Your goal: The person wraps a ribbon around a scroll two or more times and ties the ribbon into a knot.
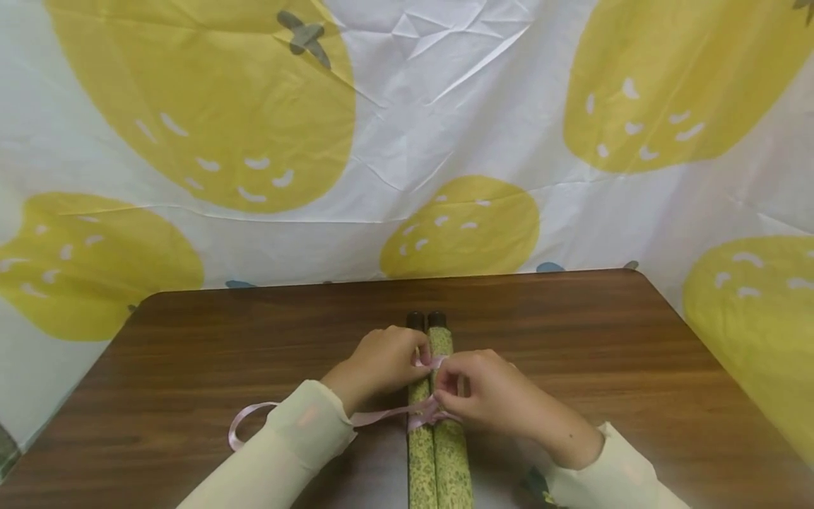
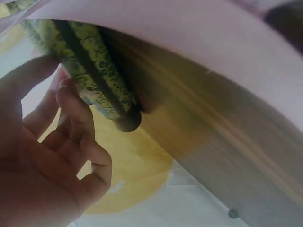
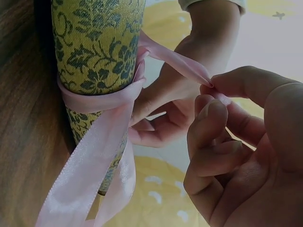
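Two slim rolls (image 1: 421,452) covered in yellow-green floral brocade, with dark end knobs (image 1: 437,319), lie side by side on the table, pointing away from me. A pink satin ribbon (image 1: 384,416) is wrapped around them and crosses on top; in the right wrist view the ribbon (image 3: 85,161) also hangs in long strands. My right hand (image 1: 490,389) pinches one strand between thumb and forefinger, pulled out from the rolls. Nearer the knobs, my left hand (image 1: 384,357) pinches pink ribbon against the brocade; its fingertips are partly hidden in the left wrist view.
The brown wood-grain table (image 1: 191,353) has a back edge against a white curtain (image 1: 407,141) printed with yellow fruit. A loop of the ribbon trails left past my left sleeve (image 1: 286,438). A small dark object (image 1: 537,484) lies by my right sleeve.
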The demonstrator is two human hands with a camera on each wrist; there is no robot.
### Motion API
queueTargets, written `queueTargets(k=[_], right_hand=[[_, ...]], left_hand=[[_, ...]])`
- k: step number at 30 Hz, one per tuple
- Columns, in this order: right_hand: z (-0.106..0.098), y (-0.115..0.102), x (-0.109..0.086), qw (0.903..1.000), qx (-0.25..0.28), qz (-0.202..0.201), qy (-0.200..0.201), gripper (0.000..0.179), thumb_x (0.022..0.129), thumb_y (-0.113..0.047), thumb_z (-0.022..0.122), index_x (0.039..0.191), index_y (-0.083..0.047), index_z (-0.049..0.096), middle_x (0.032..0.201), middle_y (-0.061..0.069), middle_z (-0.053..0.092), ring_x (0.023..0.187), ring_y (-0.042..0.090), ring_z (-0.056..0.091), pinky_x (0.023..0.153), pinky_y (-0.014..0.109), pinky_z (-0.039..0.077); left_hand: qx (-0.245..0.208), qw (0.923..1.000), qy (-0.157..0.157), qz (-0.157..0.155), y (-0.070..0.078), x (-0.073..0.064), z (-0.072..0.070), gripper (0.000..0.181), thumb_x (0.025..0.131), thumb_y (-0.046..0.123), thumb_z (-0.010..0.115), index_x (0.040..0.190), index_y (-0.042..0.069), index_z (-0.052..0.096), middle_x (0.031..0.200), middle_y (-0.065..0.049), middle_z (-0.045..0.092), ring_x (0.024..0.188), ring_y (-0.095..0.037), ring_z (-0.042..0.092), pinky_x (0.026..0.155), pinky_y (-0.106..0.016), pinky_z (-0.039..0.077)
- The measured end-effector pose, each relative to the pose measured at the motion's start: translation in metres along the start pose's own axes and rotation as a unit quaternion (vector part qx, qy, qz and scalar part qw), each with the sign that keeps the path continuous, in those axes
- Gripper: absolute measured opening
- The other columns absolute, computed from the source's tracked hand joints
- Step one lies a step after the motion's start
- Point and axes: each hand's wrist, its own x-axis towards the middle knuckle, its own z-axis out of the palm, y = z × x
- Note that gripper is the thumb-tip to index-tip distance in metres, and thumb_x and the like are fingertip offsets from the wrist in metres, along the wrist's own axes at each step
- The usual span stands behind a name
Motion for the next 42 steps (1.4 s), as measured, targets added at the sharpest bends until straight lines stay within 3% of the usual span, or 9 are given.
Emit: queueTargets(k=[6,13,19,33,39,42], right_hand=[[0.001,-0.001,0.0,0.9998,-0.019,0.002,0.003,0.015,0.087,-0.012,0.07,0.076,-0.021,0.064,0.07,-0.014,0.062,0.059,0.0,0.053,0.054,0.018,0.047],[0.0,-0.001,-0.001,0.9999,0.007,0.008,-0.003,0.015,0.087,-0.009,0.069,0.076,-0.017,0.064,0.065,-0.011,0.06,0.055,0.001,0.053,0.051,0.019,0.048],[-0.001,-0.001,0.0,0.9999,0.005,0.003,-0.01,0.015,0.088,-0.007,0.068,0.076,-0.017,0.065,0.069,-0.011,0.062,0.057,-0.001,0.053,0.053,0.019,0.05],[-0.002,0.003,0.0,1.0,-0.01,0.0,-0.001,0.016,0.087,-0.007,0.07,0.076,-0.017,0.064,0.068,-0.01,0.059,0.057,0.001,0.052,0.053,0.019,0.047],[-0.004,0.002,0.0,0.9997,-0.022,-0.001,0.008,0.018,0.087,-0.008,0.07,0.074,-0.018,0.063,0.069,-0.01,0.059,0.057,0.001,0.049,0.053,0.018,0.045],[-0.005,0.002,0.001,0.9996,-0.026,0.005,0.005,0.018,0.087,-0.009,0.07,0.074,-0.018,0.063,0.069,-0.01,0.059,0.056,0.001,0.047,0.052,0.018,0.045]], left_hand=[[0.004,1.0,0.004,0.001,-0.001,-0.003,-0.002,0.012,0.091,0.026,0.072,0.081,0.02,0.068,0.07,0.008,0.063,0.062,-0.01,0.056,0.059,-0.033,0.047],[0.004,0.9996,0.028,-0.004,-0.008,-0.017,-0.009,0.013,0.089,0.026,0.073,0.079,0.021,0.067,0.073,0.009,0.063,0.064,-0.007,0.055,0.06,-0.031,0.047],[-0.003,0.9982,0.05,-0.035,-0.017,-0.04,-0.017,0.014,0.087,0.026,0.074,0.076,0.023,0.066,0.072,0.012,0.06,0.065,-0.005,0.053,0.063,-0.03,0.047],[0.012,0.9959,0.039,-0.08,-0.035,-0.105,-0.037,0.02,0.084,0.022,0.077,0.072,0.026,0.061,0.069,0.015,0.058,0.064,-0.003,0.051,0.06,-0.029,0.044],[0.019,0.9965,0.037,-0.072,-0.03,-0.131,-0.036,0.022,0.082,0.025,0.078,0.071,0.031,0.061,0.067,0.022,0.056,0.061,0.001,0.047,0.058,-0.026,0.041],[0.01,0.9984,0.025,-0.049,-0.027,-0.137,-0.032,0.021,0.082,0.024,0.079,0.072,0.03,0.062,0.066,0.022,0.055,0.058,0.002,0.045,0.055,-0.022,0.039]])
